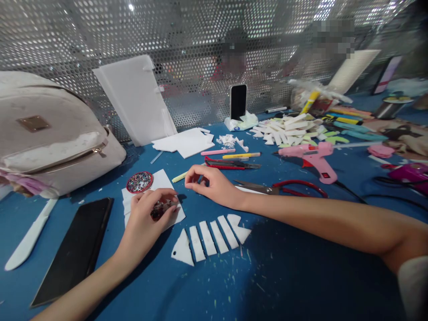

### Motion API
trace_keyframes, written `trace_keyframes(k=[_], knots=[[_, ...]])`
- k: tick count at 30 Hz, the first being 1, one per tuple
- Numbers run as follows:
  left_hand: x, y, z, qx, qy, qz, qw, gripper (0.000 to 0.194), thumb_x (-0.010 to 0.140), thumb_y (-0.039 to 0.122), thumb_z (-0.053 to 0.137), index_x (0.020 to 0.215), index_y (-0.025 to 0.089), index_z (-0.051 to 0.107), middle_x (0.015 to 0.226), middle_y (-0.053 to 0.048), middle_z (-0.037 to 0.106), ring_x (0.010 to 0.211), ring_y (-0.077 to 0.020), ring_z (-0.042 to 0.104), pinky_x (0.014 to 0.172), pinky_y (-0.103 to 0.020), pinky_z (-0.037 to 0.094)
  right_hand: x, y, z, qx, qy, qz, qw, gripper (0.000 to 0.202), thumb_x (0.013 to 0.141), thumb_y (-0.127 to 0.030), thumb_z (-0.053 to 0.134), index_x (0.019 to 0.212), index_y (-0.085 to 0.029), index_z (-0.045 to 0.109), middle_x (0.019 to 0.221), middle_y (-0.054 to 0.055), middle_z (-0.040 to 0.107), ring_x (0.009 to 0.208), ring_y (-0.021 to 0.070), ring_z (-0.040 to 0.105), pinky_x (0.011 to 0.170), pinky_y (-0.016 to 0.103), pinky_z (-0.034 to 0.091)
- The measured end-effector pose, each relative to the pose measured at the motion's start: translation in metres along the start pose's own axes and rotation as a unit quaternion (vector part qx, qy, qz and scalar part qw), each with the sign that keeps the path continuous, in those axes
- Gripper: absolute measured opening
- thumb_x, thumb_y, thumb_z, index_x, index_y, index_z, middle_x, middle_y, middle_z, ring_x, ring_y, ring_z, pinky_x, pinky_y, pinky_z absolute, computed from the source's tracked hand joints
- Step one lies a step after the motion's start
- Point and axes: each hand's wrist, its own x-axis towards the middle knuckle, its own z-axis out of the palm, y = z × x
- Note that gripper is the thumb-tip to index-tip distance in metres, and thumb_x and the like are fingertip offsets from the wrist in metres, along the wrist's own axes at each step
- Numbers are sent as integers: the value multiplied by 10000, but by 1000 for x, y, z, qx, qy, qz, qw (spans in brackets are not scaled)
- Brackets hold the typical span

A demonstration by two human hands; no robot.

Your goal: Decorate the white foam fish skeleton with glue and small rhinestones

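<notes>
My left hand (152, 207) curls around a small dark, reddish round container (160, 209), over white foam sheets (177, 205). Beside it is a round red-rimmed lid or dish (139, 182) full of tiny multicoloured beads or sequins. My right hand (209, 183) hovers to the right, thumb and fingers pinched together; whatever they may hold is too small to make out. In front of both hands lies a fish shape in separate white foam pieces: a triangular head (183, 249) with a dark eye dot, several strips (207, 237) and a notched tail (238, 226).
Behind my right hand lie markers (241, 155), a red cutter (230, 163) and red-handled scissors (287, 187). A pink glue gun (310, 158) and foam scraps (287, 129) lie right. At left are a backpack (50, 133), a phone (75, 249) and a white knife (31, 236).
</notes>
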Motion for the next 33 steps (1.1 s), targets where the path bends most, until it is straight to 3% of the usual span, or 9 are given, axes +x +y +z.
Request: trace_keyframes(k=[6,23,29,33], knots=[[-3,1,1,102,-15,42,994,213,903,278,667,1101,320,604,954,47,731,913,-219,630,975,-437,294,0,0,0,-3,-4,-7,1000,85,937,-242,605,881,-179,597,886,10,623,774,120,565,559,219,416],[-2,1,2,82,-30,41,995,181,925,239,596,1099,290,598,865,31,733,782,-199,637,888,-405,334,0,-1,-1,-11,-10,-15,1000,72,928,-225,615,881,-173,601,872,10,633,759,116,566,572,215,414],[-4,0,2,-4,-34,-16,999,237,932,248,576,1164,277,541,876,18,698,776,-180,636,813,-361,442,0,-1,0,-8,-11,-14,1000,77,923,-227,626,875,-169,608,867,9,634,760,116,566,563,212,408],[-5,4,2,-134,18,-54,989,191,932,258,578,1116,253,530,884,2,659,809,-167,661,767,-313,514,0,-1,0,-8,-9,-15,1000,79,924,-224,625,872,-166,610,878,10,639,753,112,564,573,215,414]])
